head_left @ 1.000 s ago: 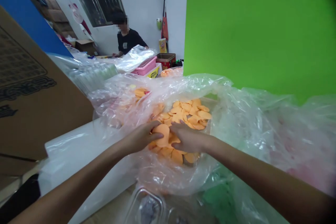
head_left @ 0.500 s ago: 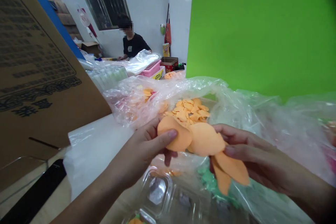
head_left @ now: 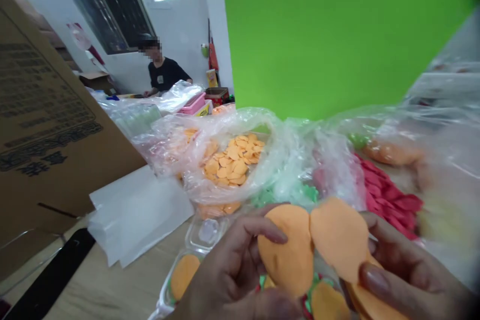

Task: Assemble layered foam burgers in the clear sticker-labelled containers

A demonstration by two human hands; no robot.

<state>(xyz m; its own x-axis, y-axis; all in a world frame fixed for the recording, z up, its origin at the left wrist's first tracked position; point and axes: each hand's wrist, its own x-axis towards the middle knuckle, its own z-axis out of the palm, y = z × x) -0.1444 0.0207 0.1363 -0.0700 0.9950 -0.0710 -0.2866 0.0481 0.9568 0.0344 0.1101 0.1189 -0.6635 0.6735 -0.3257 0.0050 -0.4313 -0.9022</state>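
My left hand [head_left: 240, 270] grips a flat orange oval piece [head_left: 287, 252], its thumb side low and a finger across the front. Beside it, my right hand [head_left: 405, 260] holds several thin orange pieces [head_left: 339, 237] overlapped between thumb and fingers. The edges of the two hands' pieces meet or nearly meet; I cannot tell whether they touch. Below, partly hidden by my hands, a clear plastic box [head_left: 165, 295] holds another orange piece [head_left: 185, 275], with green under it. More orange, green and red layers [head_left: 328, 302] lie beneath my right hand.
An open plastic bag [head_left: 187, 180] of orange pieces [head_left: 236, 157] lies ahead. Green pieces [head_left: 281, 195] and red strips [head_left: 390, 192] are in bags to its right. White sheets [head_left: 142, 215] and a cardboard box [head_left: 56, 125] stand left; a green board [head_left: 318, 40] rises behind. Another person [head_left: 167, 72] sits far back.
My view has turned right, bringing the red strips into sight. Both hands have moved lower and rightward in view, still holding orange pieces. The plastic box with an orange piece now shows.
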